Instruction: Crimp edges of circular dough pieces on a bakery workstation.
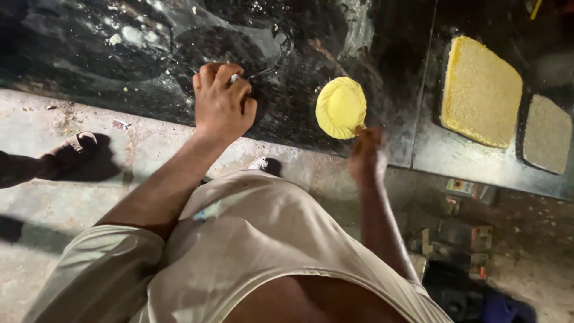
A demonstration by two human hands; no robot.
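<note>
My left hand (221, 101) rests as a fist on the dark, wet stone counter (149, 66), closed on a small whitish object that shows between the fingers. My right hand (368, 157), blurred, holds the edge of a round yellow disc (341, 106) with ridged rings, lifted above the counter's front edge. My pale shirt fills the lower middle of the view.
Two flat grainy slabs lie at the right of the counter: a yellow one (481, 91) and a greyer one (547, 134). Another person's sandalled foot (69, 149) stands on the concrete floor at left. Small boxes and clutter (466, 233) sit on the floor at lower right.
</note>
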